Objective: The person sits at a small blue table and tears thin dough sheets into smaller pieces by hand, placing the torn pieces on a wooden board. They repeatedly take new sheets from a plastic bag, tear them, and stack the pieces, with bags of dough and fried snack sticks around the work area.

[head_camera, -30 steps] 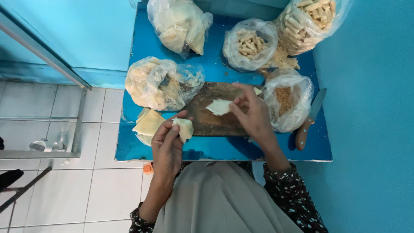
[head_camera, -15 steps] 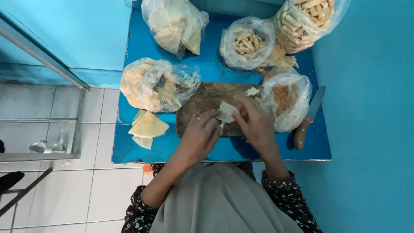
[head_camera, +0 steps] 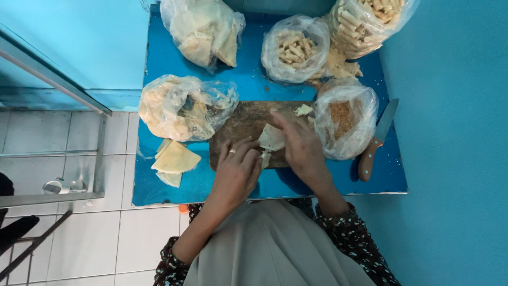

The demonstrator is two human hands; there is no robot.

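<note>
1. Your left hand (head_camera: 238, 172) and right hand (head_camera: 299, 145) are both pinching a pale dough wrapper (head_camera: 271, 139) over the wooden cutting board (head_camera: 238, 124).
2. A stack of wrappers (head_camera: 175, 159) is lying on the blue counter (head_camera: 174, 53), left of the board.
3. A knife (head_camera: 377, 139) is resting beside the bag of crumbs (head_camera: 346, 124).

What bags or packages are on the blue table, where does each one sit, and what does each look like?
Clear plastic bag: far left, holding pale folded wrappers.
Clear plastic bag: far middle, round, filled with short tan rolls.
Clear plastic bag: far right corner, cut off by the frame, stacked tan rolls.
Clear plastic bag: left of the wooden board, crumpled, cream contents.
Clear plastic bag: right of the board, brown crumbs inside.
No labels, signs or screens show.
</note>
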